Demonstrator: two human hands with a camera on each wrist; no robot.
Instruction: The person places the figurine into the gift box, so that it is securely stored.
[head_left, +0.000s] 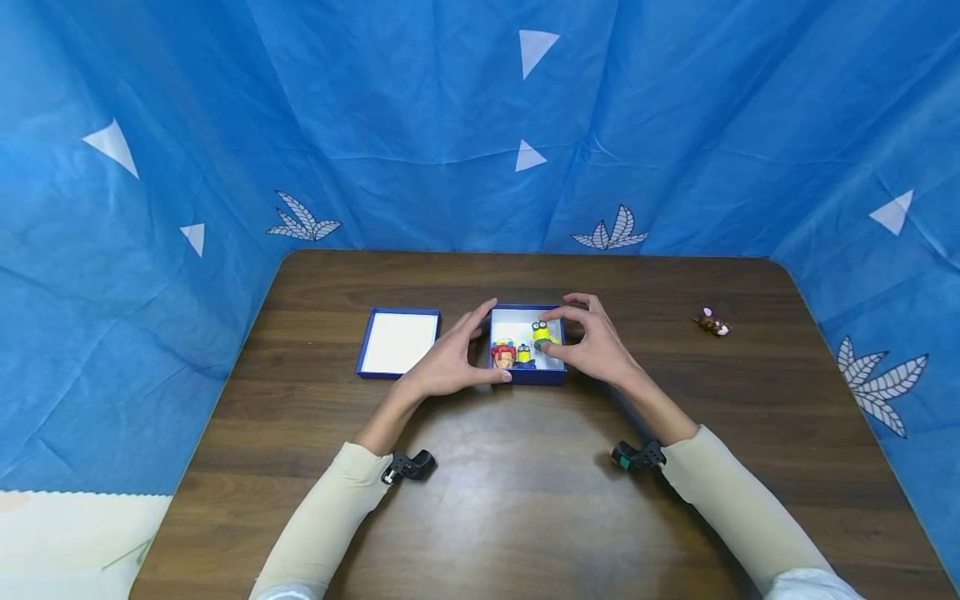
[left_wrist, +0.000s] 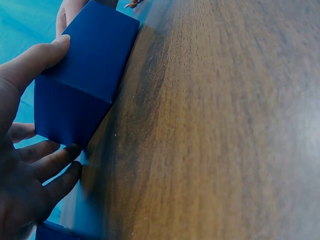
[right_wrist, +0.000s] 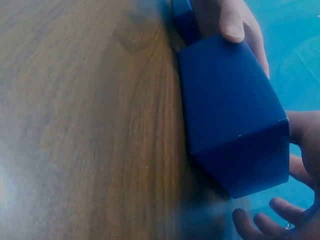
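Observation:
A blue box (head_left: 528,377) with a white inside stands on the table between both hands. My left hand (head_left: 450,358) holds its left side, thumb on the near wall and fingers reaching to the far corner. With thumb and index finger, my right hand (head_left: 596,346) pinches a yellow minion figure (head_left: 541,332) in the right part of the box. Beside it in the box lie a smaller minion figure (head_left: 524,357) in blue and a figure in red (head_left: 504,353). Both wrist views show the box's outer walls (left_wrist: 95,55) but hide the figures inside.
Left of the box lies a blue-rimmed lid (head_left: 399,342), white side up, close to the left hand. A small brown toy (head_left: 711,322) lies at the right of the wooden table (head_left: 487,500). Blue cloth (head_left: 450,125) hangs behind and along the sides.

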